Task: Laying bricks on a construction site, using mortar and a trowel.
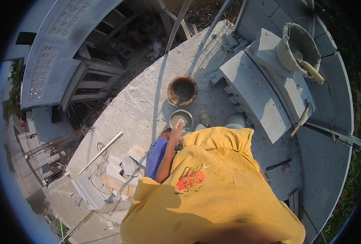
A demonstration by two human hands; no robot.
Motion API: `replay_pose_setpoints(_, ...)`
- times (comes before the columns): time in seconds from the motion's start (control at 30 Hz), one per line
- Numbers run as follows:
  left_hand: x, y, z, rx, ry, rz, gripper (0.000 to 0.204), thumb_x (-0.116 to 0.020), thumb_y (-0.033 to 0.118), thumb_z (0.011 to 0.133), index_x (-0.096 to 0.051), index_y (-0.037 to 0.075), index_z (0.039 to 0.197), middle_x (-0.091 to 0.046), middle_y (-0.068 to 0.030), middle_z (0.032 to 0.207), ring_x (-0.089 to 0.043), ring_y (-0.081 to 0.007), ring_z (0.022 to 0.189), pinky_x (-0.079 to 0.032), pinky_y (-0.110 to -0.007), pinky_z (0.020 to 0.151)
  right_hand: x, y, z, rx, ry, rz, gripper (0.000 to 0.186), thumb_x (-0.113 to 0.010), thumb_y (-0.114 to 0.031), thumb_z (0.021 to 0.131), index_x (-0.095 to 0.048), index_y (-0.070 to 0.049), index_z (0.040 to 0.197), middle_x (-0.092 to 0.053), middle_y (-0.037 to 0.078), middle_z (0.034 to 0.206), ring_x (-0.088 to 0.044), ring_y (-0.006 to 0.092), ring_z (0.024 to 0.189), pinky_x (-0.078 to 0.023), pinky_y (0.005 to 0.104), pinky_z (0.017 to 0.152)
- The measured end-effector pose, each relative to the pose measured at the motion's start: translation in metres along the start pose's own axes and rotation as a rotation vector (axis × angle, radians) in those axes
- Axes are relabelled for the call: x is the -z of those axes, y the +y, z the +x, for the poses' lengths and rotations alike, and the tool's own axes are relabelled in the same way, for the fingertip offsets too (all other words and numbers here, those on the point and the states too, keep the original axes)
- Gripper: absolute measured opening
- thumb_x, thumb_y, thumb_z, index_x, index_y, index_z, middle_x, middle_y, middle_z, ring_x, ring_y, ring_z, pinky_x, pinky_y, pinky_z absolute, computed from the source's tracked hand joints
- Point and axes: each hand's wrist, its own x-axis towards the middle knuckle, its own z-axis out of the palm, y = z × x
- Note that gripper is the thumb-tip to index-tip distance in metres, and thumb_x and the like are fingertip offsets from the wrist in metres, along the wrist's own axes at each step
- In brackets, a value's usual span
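Observation:
My left hand point(178, 129) is at the near edge of a small grey bucket point(173, 114), its fingers loosely stretched and nothing visible in them. I cannot tell whether it touches the rim. The bucket holds grey, wet-looking material. Just beyond it sits a round reddish-brown tub point(170, 83), with grey residue inside. Beside my left forearm is blue-purple cloth point(157, 156), mostly hidden by my arm and yellow shirt point(221, 171). My right hand is out of sight; only a sliver of that arm shows at the shirt's right edge.
Large grey blocks point(251, 89) are stacked at the right, carrying a mortar-stained bucket point(284, 49) with a wooden-handled tool point(311, 72). Another wooden handle point(300, 122) lies nearby. Broken slabs point(133, 160), wire and a white pipe point(101, 152) lie left. The concrete slab's edge drops away at the left.

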Motion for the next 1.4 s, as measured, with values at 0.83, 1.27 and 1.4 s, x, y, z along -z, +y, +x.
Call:
replay_pose_setpoints(0.83,-0.009,0.038,-0.033,-0.197,-0.525,0.437,0.072,-0.043,0.059,0.099,-0.043,0.005,0.145,-0.052,-0.0099,0.141,-0.052,-0.0259,0.125,-0.036,-0.036,0.107,0.053,-0.202,0.045,0.519,-0.112,0.156,0.052,-0.050,-0.047,0.098,-0.041,-0.010,0.062,-0.035,-0.001,0.057,-0.038,0.0126,0.055,-0.032,0.0299,0.054)
replay_pose_setpoints(1.27,-0.044,0.155,-0.054,-0.267,-0.761,-1.092,0.053,-0.047,0.053,0.099,-0.054,0.011,0.131,-0.063,-0.0159,0.118,-0.065,-0.0227,0.091,-0.059,-0.035,0.077,-0.127,-0.270,0.058,1.224,-0.297,-0.559,0.025,-0.058,-0.029,0.093,-0.065,-0.005,0.092,-0.065,0.017,0.089,-0.064,0.0358,0.087,-0.050,0.0477,0.073)
replay_pose_setpoints(1.4,-0.019,0.105,-0.058,-0.279,-0.422,-1.341,0.039,-0.057,0.040,0.099,-0.058,0.009,0.123,-0.063,-0.0126,0.108,-0.061,-0.0173,0.079,-0.056,-0.031,0.065,-0.081,-0.247,0.058,1.125,-0.400,-0.601,0.031,-0.062,-0.025,0.091,-0.061,-0.010,0.118,-0.064,0.017,0.108,-0.064,0.0349,0.098,-0.051,0.0472,0.080)
